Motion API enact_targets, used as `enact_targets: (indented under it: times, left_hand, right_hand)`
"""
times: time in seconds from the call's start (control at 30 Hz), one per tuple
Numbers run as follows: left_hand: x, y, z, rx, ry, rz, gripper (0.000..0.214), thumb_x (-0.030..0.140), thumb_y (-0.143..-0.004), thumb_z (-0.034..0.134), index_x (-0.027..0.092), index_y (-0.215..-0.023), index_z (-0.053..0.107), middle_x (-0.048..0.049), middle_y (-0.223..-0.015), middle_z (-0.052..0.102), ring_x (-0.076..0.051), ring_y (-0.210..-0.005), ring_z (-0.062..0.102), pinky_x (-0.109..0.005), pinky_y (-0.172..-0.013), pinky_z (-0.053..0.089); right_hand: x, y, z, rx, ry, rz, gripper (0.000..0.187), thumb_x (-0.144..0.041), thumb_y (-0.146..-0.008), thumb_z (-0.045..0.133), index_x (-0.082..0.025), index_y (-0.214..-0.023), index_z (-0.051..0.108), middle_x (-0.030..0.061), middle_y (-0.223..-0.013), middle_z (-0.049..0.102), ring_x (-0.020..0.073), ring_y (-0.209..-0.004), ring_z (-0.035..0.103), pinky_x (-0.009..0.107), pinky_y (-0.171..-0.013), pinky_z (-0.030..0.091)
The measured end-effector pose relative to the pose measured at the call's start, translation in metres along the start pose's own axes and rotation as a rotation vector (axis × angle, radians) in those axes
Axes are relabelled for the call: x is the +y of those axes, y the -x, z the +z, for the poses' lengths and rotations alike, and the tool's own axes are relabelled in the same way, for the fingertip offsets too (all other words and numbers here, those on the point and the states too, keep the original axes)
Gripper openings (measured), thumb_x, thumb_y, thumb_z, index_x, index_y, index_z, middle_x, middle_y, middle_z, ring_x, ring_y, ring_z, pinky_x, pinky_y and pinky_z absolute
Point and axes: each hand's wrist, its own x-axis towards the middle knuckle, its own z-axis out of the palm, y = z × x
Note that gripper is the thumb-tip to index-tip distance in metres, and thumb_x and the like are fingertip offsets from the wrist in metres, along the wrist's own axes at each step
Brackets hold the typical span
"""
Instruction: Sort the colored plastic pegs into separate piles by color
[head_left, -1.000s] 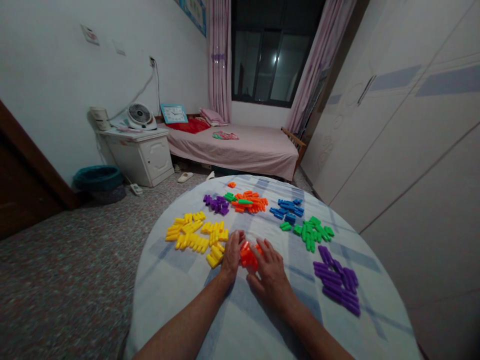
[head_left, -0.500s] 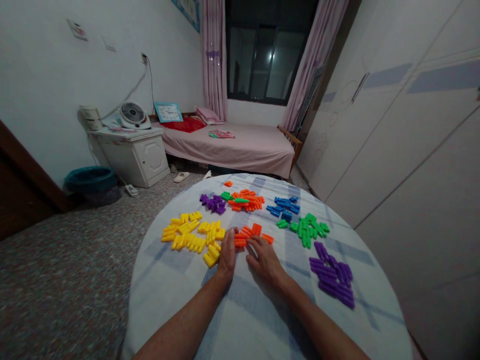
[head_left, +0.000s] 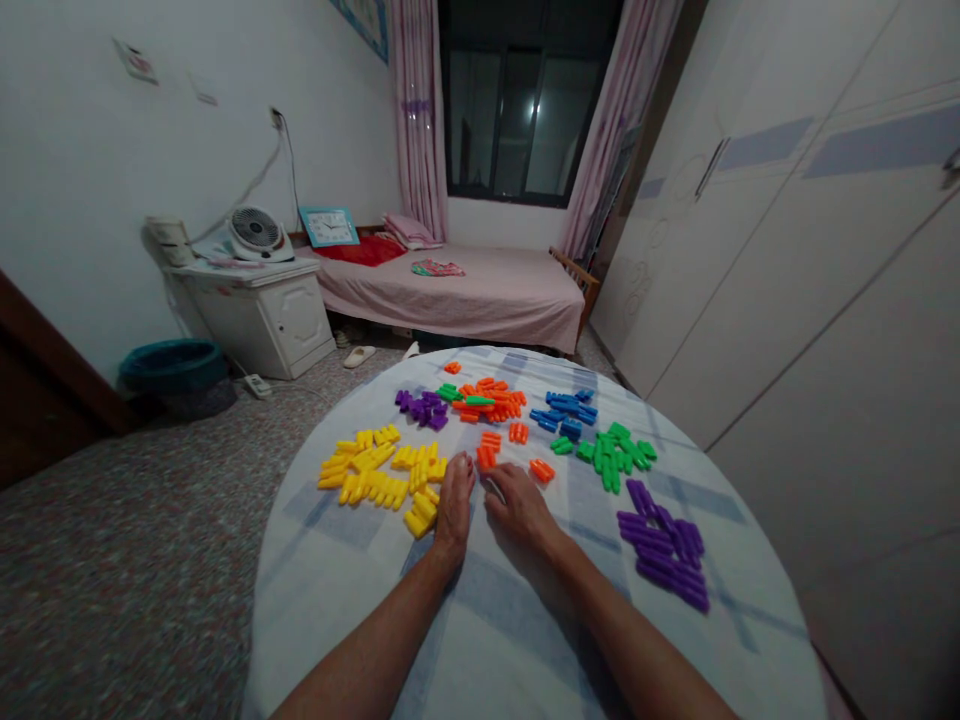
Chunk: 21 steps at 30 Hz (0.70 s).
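My left hand (head_left: 454, 508) stands on its edge on the table, fingers stretched out, beside the pile of yellow plastic building blocks (head_left: 375, 485). It holds nothing. Close by on the right is my right hand (head_left: 519, 508), thumb and fingers apart, its fingertips at an orange block (head_left: 486, 457); whether they touch it is hard to tell. Just beyond lie another orange block (head_left: 491, 440), a separate orange block (head_left: 518, 433) and, to the right of my knuckles, one more orange block (head_left: 541, 470).
Farther back are purple blocks (head_left: 421, 408), an orange pile (head_left: 491, 402) with green pieces on it, and blue blocks (head_left: 566, 412). Green blocks (head_left: 616, 457) and long purple blocks (head_left: 664, 545) lie to the right. A checked cloth (head_left: 517, 640) covers the round table. Behind stands a bed (head_left: 480, 295).
The orange blocks by my hands have spread from a tight cluster into separate pieces. My right hand has shifted slightly left; my left hand has barely moved. The view has turned a little.
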Motion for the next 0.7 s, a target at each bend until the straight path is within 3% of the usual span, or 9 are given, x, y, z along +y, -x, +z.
enact_targets:
  times: [0.13,0.2,0.3,0.4,0.57,0.7]
  left_hand:
    - [0.0,-0.001,0.001,-0.013,0.056,-0.042,0.035,0.043,-0.088,0.045,0.02,-0.114,0.053,-0.0114,-0.13,0.053,-0.02,-0.123,0.05,-0.037,-0.106,0.04]
    - [0.001,-0.001,0.001,-0.018,0.028,-0.03,0.034,0.042,-0.089,0.044,0.019,-0.111,0.055,-0.0113,-0.127,0.054,-0.02,-0.122,0.05,-0.037,-0.105,0.041]
    - [0.003,0.0,0.003,-0.02,-0.053,-0.006,0.033,0.043,-0.089,0.043,0.019,-0.106,0.057,-0.0113,-0.121,0.057,-0.02,-0.118,0.053,-0.037,-0.102,0.043]
    - [0.008,0.002,0.005,-0.037,-0.139,0.022,0.034,0.045,-0.089,0.042,0.018,-0.104,0.058,-0.0109,-0.118,0.058,-0.02,-0.114,0.054,-0.037,-0.101,0.044]
    - [0.014,0.006,0.006,-0.06,-0.217,0.066,0.037,0.047,-0.089,0.04,0.019,-0.103,0.059,-0.0103,-0.115,0.058,-0.02,-0.109,0.056,-0.037,-0.098,0.045]
    - [0.014,0.006,0.004,-0.07,-0.229,0.059,0.04,0.05,-0.089,0.04,0.018,-0.102,0.059,-0.0107,-0.112,0.059,-0.021,-0.108,0.056,-0.037,-0.096,0.046]
  right_hand:
    - [0.021,-0.01,-0.003,0.139,0.056,0.065,0.045,-0.017,-0.08,0.05,-0.017,-0.125,0.051,0.0122,-0.13,0.051,0.0214,-0.119,0.047,0.035,-0.099,0.037]
    - [0.021,-0.003,-0.009,0.178,0.102,0.105,0.037,-0.017,-0.083,0.046,-0.016,-0.12,0.054,0.0112,-0.121,0.056,0.0196,-0.113,0.051,0.032,-0.095,0.04]
    - [0.018,0.014,-0.02,0.169,0.223,0.291,0.026,-0.019,-0.086,0.041,-0.019,-0.104,0.06,0.0077,-0.1,0.063,0.0177,-0.091,0.06,0.029,-0.082,0.044]
    - [0.021,0.022,-0.028,0.119,0.28,0.445,0.026,-0.02,-0.087,0.041,-0.019,-0.103,0.061,0.0082,-0.1,0.064,0.0183,-0.085,0.062,0.029,-0.074,0.045]
    - [0.034,0.012,-0.031,0.129,0.202,0.254,0.035,-0.022,-0.084,0.045,-0.018,-0.117,0.057,0.0111,-0.131,0.051,0.0217,-0.11,0.054,0.033,-0.084,0.044]
    - [0.058,0.019,-0.051,0.25,0.237,0.307,0.036,-0.028,-0.084,0.046,-0.022,-0.116,0.06,0.0107,-0.132,0.05,0.0256,-0.114,0.051,0.041,-0.088,0.043]
